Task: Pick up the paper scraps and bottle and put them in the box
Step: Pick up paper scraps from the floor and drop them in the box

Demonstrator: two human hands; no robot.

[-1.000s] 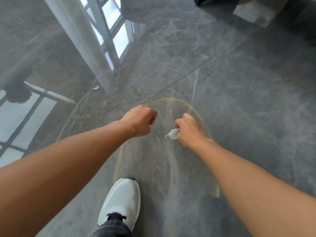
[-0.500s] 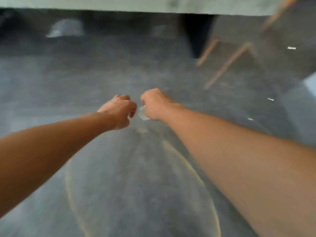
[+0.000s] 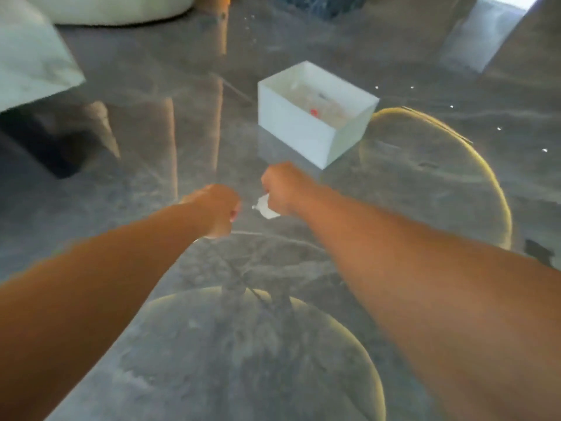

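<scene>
A glossy grey marble floor (image 3: 151, 208) spreads under both arms; a white box (image 3: 303, 129), open on top with something red inside, sits on it just beyond the right hand (image 3: 283, 189); that hand is fisted around a white paper scrap (image 3: 264, 208); the left hand (image 3: 217, 209), just beside it, is curled closed, contents unseen.
</scene>
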